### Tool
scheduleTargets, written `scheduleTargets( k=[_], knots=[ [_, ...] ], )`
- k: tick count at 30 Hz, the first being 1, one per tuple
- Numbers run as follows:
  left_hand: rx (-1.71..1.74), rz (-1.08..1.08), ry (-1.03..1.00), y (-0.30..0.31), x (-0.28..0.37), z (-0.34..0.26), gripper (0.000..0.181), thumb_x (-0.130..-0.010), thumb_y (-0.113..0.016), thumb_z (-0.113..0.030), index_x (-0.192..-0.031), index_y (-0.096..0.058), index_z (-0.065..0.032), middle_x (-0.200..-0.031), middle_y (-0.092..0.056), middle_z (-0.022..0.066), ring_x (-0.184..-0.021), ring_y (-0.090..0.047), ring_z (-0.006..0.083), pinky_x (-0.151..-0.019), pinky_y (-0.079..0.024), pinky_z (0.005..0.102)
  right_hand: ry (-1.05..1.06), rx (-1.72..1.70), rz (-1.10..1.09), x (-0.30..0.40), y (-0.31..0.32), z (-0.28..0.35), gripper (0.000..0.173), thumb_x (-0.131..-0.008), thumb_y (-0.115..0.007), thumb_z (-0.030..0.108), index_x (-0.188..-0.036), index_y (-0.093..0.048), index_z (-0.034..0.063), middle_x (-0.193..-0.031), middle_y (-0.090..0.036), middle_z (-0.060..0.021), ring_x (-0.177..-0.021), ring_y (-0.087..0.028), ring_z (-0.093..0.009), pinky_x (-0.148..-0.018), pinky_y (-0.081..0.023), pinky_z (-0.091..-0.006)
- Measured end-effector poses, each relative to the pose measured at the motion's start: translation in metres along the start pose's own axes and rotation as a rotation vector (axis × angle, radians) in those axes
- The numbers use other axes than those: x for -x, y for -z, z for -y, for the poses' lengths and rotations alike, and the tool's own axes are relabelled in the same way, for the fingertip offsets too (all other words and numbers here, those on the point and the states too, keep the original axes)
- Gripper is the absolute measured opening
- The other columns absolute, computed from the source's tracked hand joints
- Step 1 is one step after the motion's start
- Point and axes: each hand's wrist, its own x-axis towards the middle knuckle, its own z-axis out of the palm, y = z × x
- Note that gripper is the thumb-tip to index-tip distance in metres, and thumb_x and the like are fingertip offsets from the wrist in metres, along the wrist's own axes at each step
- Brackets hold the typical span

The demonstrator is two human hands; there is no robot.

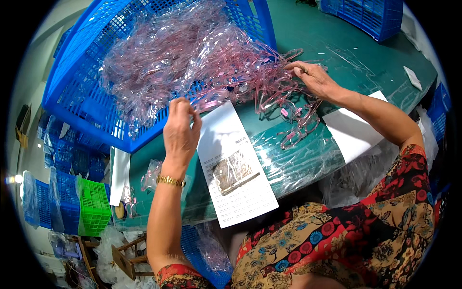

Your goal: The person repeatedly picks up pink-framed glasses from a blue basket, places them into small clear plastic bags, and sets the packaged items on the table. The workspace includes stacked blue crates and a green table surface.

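Note:
A large heap of thin, translucent pink plastic pieces in clear wrapping [173,61] fills a tilted blue plastic basket [90,119] and spills from its open side onto the table. My left hand [180,132], with a gold-coloured watch or bracelet [171,180] at the wrist, is at the basket's near edge. Its curled fingers are beside a pink piece with a pink tag [211,104]; whether they grip it is unclear. At the heap's right edge, my right hand [316,79] has its fingertips among the pink strands. Its grip is hidden. Looser pink pieces [301,126] lie tangled below it.
On the green, film-covered table [299,166] lies a printed sheet [231,144] with a small clear packet [232,171] on top. Another white sheet [355,126] is under my right forearm. A blue basket [364,16] stands far right; a green crate [94,207] is left below.

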Motion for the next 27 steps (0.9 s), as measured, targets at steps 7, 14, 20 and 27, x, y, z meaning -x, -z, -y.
scheduleTargets(
  k=[7,14,20,27],
  knots=[
    [0.156,-0.031,0.132,0.05,0.082,-0.045,0.023,-0.069,-0.062,0.008,-0.079,-0.045,-0.0017,-0.079,-0.052,0.0139,-0.071,-0.053,0.0284,-0.064,-0.045,0.0352,-0.005,-0.124,-0.089,0.039,0.006,0.106,0.025,-0.098,-0.046,0.022,-0.109,-0.061,0.0058,-0.082,-0.067,-0.011,-0.066,-0.063,-0.02,-0.062,-0.052,-0.0339],
    [0.251,0.078,0.293,0.052,0.135,-0.089,0.039,-0.071,-0.073,-0.006,-0.102,-0.05,-0.0005,-0.083,-0.048,0.0106,-0.077,-0.05,0.0257,-0.069,-0.044,0.036,0.204,0.115,0.247,0.044,-0.093,0.162,0.051,-0.094,-0.047,0.046,-0.077,-0.067,0.0021,-0.064,-0.062,-0.0166,-0.055,-0.06,-0.03,-0.054,-0.046,-0.0378],
    [0.335,0.053,0.402,0.057,0.143,-0.088,0.029,-0.072,-0.074,-0.009,-0.095,-0.057,-0.0008,-0.086,-0.052,0.0109,-0.08,-0.049,0.0264,-0.071,-0.041,0.0359,0.006,0.029,0.079,0.034,-0.122,0.133,0.049,-0.095,-0.045,0.04,-0.068,-0.063,0.003,-0.057,-0.057,-0.0102,-0.053,-0.056,-0.021,-0.055,-0.044,-0.0339],
    [0.462,0.036,0.39,0.051,0.153,-0.088,0.022,-0.073,-0.072,-0.003,-0.087,-0.056,-0.0009,-0.093,-0.055,0.015,-0.085,-0.053,0.0282,-0.075,-0.044,0.036,-0.046,0.017,0.017,0.031,-0.118,0.125,0.046,-0.091,-0.056,0.042,-0.071,-0.064,0.0017,-0.055,-0.055,-0.0146,-0.048,-0.053,-0.024,-0.05,-0.041,-0.0375]
  ],
)
